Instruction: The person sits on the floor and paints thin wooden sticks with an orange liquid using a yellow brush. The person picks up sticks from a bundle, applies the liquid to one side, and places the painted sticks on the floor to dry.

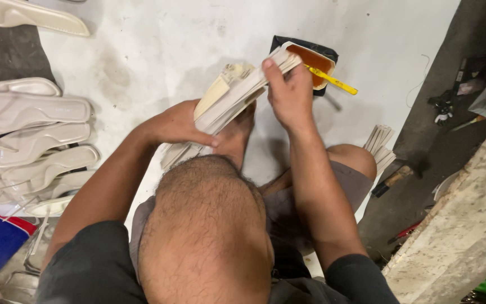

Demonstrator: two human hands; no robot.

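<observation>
Nearest the camera, a bent knee (206, 225) fills the lower middle, with dark sleeves at either side. Beyond it, a stack of cream soles (237, 95) is held up over the white floor sheet (158, 45). The left hand (178, 125) is closed round the stack's lower end, thumb pressed along its underside. The right hand (291, 97) is clamped over the upper end, fingers curled on top of the soles. Just behind the stack's upper end, a small tray of amber glue (313, 61) is seen on a black cloth, with a yellow-handled brush (333, 80) laid across it. More soles are lined up in a row (35, 141) at the left edge, and a small bundle of strips (379, 143) lies beside the right knee. A hammer (392, 180) rests on the dark floor at right.
</observation>
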